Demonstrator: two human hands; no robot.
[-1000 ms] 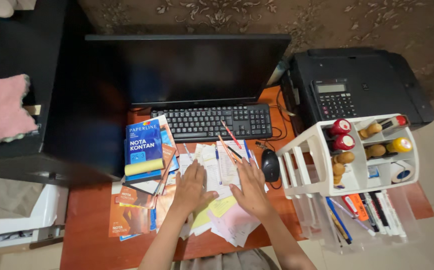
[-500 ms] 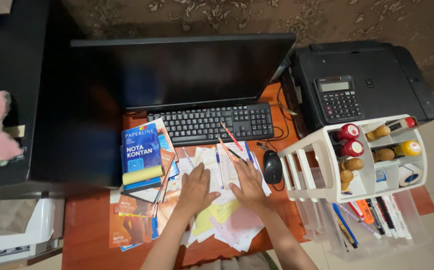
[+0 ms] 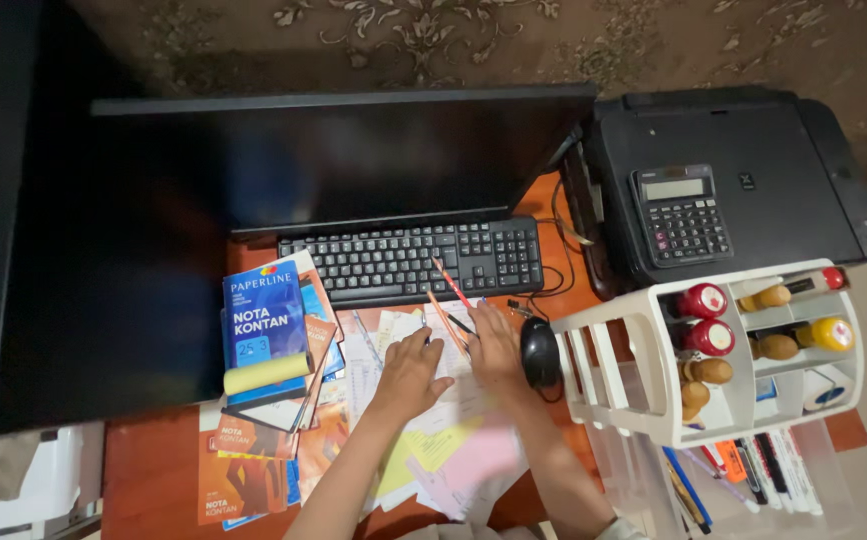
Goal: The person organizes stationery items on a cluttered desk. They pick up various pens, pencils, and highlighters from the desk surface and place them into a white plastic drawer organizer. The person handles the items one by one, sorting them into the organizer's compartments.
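Observation:
My left hand point(image 3: 409, 375) lies palm down on a loose pile of white, yellow and pink papers point(image 3: 439, 445) at the desk's front. Its fingers reach toward a blue pen on the sheets. My right hand point(image 3: 497, 350) rests flat on the same pile just to the right. Its fingertips are beside several orange and red pencils point(image 3: 447, 300) that lie between the papers and the black keyboard point(image 3: 409, 258). Neither hand visibly grips anything. A black mouse point(image 3: 541, 352) sits right of my right hand.
A dark monitor point(image 3: 354, 160) stands behind the keyboard. A stack of blue and orange booklets point(image 3: 259, 320) with a yellow pad lies at left. A black printer point(image 3: 754, 150) carries a calculator point(image 3: 682, 215). A white organizer point(image 3: 654, 400) with stamps and pens stands at right.
Both hands have slid forward over the papers toward the keyboard and pencils. The view has shifted, so the pink cloth at left is almost out of sight.

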